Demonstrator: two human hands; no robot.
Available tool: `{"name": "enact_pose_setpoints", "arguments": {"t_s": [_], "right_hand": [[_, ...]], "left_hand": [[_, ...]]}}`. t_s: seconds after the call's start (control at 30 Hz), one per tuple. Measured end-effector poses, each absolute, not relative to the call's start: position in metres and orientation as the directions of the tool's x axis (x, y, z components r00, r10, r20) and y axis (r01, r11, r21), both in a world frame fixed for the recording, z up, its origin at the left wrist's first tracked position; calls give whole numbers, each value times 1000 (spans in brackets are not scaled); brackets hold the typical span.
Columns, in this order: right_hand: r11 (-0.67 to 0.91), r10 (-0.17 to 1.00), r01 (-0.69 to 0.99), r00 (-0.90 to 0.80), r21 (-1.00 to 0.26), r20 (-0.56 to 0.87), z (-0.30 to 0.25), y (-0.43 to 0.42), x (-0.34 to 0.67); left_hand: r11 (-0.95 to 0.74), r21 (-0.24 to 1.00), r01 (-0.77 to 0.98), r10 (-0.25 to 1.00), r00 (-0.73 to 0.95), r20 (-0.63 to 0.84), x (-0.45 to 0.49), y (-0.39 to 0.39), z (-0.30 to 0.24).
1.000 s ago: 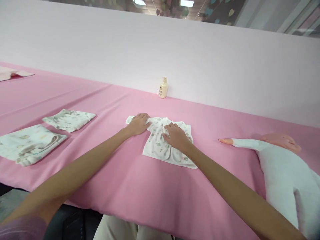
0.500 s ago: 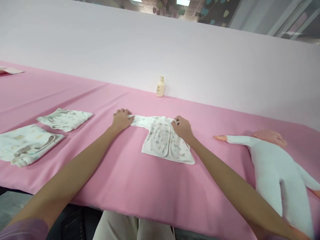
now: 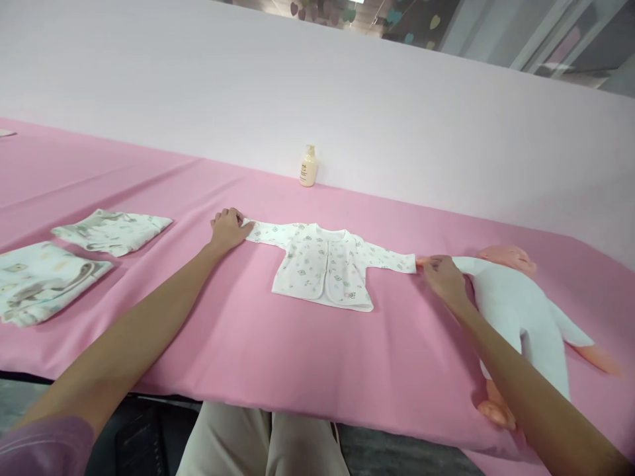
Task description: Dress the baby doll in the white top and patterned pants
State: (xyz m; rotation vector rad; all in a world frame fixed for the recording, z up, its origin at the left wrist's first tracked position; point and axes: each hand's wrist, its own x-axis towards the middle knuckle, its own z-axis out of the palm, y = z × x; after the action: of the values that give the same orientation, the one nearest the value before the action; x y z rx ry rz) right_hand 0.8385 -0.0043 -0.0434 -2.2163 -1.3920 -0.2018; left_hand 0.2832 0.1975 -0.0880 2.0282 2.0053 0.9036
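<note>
A small white printed baby shirt [image 3: 325,266] lies flat on the pink table cover [image 3: 278,357], both sleeves stretched out sideways. My left hand [image 3: 227,228] pinches the cuff of its left sleeve, fingers closed. My right hand [image 3: 443,276] pinches the cuff of the right sleeve, right beside the outstretched arm of a baby doll [image 3: 516,305] in a white suit that lies on its back at the right.
Two folded printed baby garments [image 3: 113,231] [image 3: 37,281] lie at the left. A small cream pump bottle [image 3: 308,166] stands against the pale back wall. My knees show below the table's near edge.
Both hands moved apart, pulling the folded-in sleeves outward; the shirt now lies spread full width. The right hand travelled far right to the doll's arm.
</note>
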Motion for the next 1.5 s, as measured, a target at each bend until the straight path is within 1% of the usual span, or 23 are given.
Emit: {"name": "enact_pose_setpoints", "arguments": {"t_s": [0.03, 0.1, 0.13, 0.2, 0.27, 0.33, 0.4, 0.43, 0.5, 0.6, 0.73, 0.93, 0.97, 1.03, 1.1, 1.17, 1.2, 1.23, 1.27, 1.33, 1.37, 1.43, 1.5], "right_hand": [[-315, 812, 899, 421, -305, 404, -47, -3, 830], [-190, 848, 952, 283, -241, 448, -52, 4, 808], [-117, 868, 968, 208, -221, 451, -54, 9, 798], [-26, 910, 977, 111, -212, 400, -58, 21, 781], [-18, 950, 979, 80, -202, 303, -66, 32, 774], [-70, 973, 984, 104, -162, 208, -76, 41, 775], [-123, 980, 985, 139, -119, 142, -85, 45, 781], [-141, 980, 985, 153, -102, 129, -90, 47, 783], [-151, 978, 985, 161, -82, 134, -95, 48, 787], [-154, 972, 986, 164, -69, 171, -97, 46, 788], [-117, 969, 992, 126, -53, 213, -96, 42, 785], [-124, 970, 987, 142, -97, 198, -95, 39, 782], [-118, 965, 988, 138, -101, 223, -92, 38, 780], [-71, 938, 993, 97, -91, 332, -83, 33, 771], [15, 890, 997, 23, -79, 455, -69, 24, 754], [113, 857, 987, -39, -115, 514, -54, 8, 729], [155, 855, 974, -49, -163, 517, -46, -2, 715], [200, 863, 956, -67, -217, 501, -40, -12, 701], [249, 883, 932, -108, -262, 456, -35, -23, 687], [318, 911, 896, -199, -310, 360, -30, -42, 664], [337, 918, 886, -235, -318, 318, -31, -50, 655], [352, 924, 882, -275, -314, 266, -37, -58, 646], [365, 922, 881, -296, -301, 251, -47, -59, 644]], "left_hand": [[-97, 494, 864, 935, -91, 343, 284, 196, -88], [-136, 470, 872, 904, -85, 418, 288, 194, -86], [-181, 452, 874, 892, -48, 450, 290, 193, -85], [-307, 394, 866, 877, 97, 470, 295, 190, -84], [-408, 330, 851, 881, 272, 388, 301, 186, -84], [-411, 276, 869, 905, 355, 234, 305, 182, -84], [-363, 223, 905, 931, 348, 106, 308, 178, -85], [-338, 203, 919, 941, 331, 68, 308, 177, -85], [-304, 186, 934, 952, 302, 38, 308, 177, -85], [-280, 199, 939, 960, 276, 48, 308, 178, -85], [-282, 234, 930, 959, 272, 73, 307, 178, -86], [-273, 231, 934, 962, 259, 90, 307, 176, -88], [-279, 226, 933, 960, 263, 99, 308, 175, -86], [-285, 214, 934, 955, 260, 140, 311, 171, -79], [-303, 215, 928, 940, 253, 230, 319, 161, -63], [-362, 256, 897, 903, 269, 335, 334, 141, -41], [-416, 294, 861, 879, 298, 372, 343, 127, -29], [-482, 336, 809, 856, 353, 378, 353, 112, -18], [-562, 372, 739, 822, 450, 348, 363, 95, -9], [-696, 408, 591, 706, 666, 240, 381, 63, 1], [-724, 411, 554, 665, 720, 201, 388, 49, 0], [-750, 398, 528, 619, 772, 144, 399, 30, -9], [-753, 383, 534, 613, 782, 115, 403, 22, -25]]}}
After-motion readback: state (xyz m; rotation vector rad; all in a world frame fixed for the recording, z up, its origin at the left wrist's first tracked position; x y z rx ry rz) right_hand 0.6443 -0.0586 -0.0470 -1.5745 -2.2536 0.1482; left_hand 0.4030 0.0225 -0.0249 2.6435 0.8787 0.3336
